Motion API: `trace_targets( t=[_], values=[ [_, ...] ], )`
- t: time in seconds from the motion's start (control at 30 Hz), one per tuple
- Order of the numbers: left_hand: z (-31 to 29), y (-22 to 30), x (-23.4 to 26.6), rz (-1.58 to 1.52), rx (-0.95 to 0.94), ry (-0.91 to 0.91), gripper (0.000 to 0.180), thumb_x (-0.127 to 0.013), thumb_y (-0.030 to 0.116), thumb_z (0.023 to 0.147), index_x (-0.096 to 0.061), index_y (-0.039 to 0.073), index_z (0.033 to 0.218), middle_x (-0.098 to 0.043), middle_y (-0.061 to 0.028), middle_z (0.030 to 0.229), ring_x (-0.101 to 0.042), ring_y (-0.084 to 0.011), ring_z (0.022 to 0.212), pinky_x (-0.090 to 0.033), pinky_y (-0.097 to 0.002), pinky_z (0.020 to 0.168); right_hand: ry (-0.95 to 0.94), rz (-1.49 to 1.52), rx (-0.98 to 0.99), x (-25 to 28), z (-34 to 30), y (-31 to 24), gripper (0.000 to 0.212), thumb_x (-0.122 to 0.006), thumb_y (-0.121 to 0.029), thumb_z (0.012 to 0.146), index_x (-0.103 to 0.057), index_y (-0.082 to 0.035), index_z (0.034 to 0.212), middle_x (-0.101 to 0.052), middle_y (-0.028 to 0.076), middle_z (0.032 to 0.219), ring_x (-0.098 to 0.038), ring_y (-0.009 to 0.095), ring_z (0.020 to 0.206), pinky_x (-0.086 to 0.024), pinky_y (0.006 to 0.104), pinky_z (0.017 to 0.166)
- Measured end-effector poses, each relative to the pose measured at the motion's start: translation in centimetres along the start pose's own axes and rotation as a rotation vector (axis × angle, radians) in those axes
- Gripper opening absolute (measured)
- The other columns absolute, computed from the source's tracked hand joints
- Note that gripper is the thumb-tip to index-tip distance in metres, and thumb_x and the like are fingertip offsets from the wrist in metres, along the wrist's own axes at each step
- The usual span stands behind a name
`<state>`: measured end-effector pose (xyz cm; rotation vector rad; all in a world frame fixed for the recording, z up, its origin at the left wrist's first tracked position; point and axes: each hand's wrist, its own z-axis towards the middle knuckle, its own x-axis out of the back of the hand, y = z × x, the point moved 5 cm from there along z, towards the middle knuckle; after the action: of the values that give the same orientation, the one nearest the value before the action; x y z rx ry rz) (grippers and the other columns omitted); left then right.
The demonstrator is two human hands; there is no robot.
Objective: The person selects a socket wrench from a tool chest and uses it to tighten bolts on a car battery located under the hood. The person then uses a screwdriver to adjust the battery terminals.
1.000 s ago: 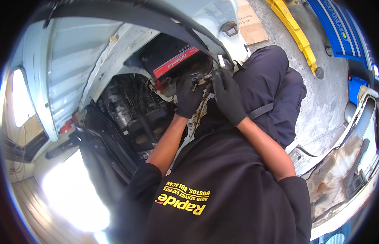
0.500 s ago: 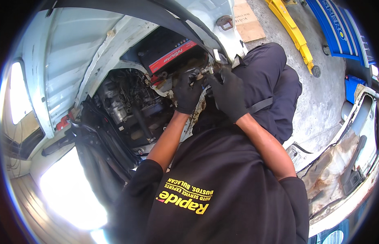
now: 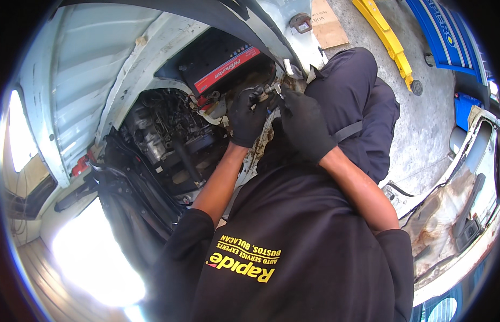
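Note:
Both hands wear black gloves and meet in front of the battery (image 3: 227,71), which has a red label. My right hand (image 3: 309,126) is closed around a slim silver tool with a short crosswise head, which looks like a ratchet (image 3: 277,89). Its handle is mostly hidden in the glove. Fingers and thumb of my left hand (image 3: 248,119) pinch a small metal piece (image 3: 264,95) at the ratchet's head; its kind is too small to make out. Below the hands runs the worn, dirty body edge (image 3: 263,140) of the vehicle.
An exposed engine (image 3: 167,131) lies left of my hands. A door latch (image 3: 300,23) sits on the pale body panel above. Cardboard (image 3: 328,27), a yellow lift arm (image 3: 387,35) and a blue panel (image 3: 440,35) are at upper right. An open vehicle door (image 3: 448,220) stands at lower right.
My right hand has turned and drawn slightly down and right, so more of the silver tool's head shows. The left hand still pinches the small piece. The view has shifted a little.

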<state>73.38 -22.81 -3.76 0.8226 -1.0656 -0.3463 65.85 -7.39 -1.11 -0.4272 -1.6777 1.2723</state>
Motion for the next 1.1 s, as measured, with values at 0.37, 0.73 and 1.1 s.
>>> trace_targets(
  t=[0.37,0.73,1.1],
  values=[
    [0.4,-1.4,-0.3,-0.066,0.013,-0.090,0.030,-0.078,-0.002,0.087,-0.068,0.002,0.115,-0.074,-0.0133,0.112,-0.071,-0.0246,0.102,-0.055,-0.0353,0.090,0.110,0.320,-0.229,-0.4,0.4,1.2,0.032,-0.071,-0.013,0.092,-0.068,0.006,0.118,-0.071,0.026,0.090,-0.071,0.044,0.083,-0.055,0.0488,0.075],
    [1.5,-3.5,-0.9,-0.341,0.044,-0.024,0.025,-0.072,0.002,0.094,-0.066,-0.002,0.118,-0.074,-0.0150,0.111,-0.072,-0.0241,0.101,-0.055,-0.0347,0.093,0.008,0.378,-0.351,-2.1,0.2,0.3,0.045,-0.058,-0.018,0.100,-0.059,0.003,0.140,-0.070,0.032,0.101,-0.070,0.048,0.094,-0.053,0.0535,0.084],
    [3.4,-6.1,-3.8,-0.485,0.202,0.218,0.035,-0.053,0.030,0.111,-0.067,-0.001,0.112,-0.071,-0.0081,0.099,-0.066,-0.0180,0.091,-0.052,-0.0344,0.081,0.038,0.092,-0.157,-5.1,3.6,1.4,0.038,-0.058,-0.017,0.100,-0.056,0.004,0.133,-0.070,0.030,0.093,-0.071,0.045,0.082,-0.054,0.0532,0.068]
  ],
)
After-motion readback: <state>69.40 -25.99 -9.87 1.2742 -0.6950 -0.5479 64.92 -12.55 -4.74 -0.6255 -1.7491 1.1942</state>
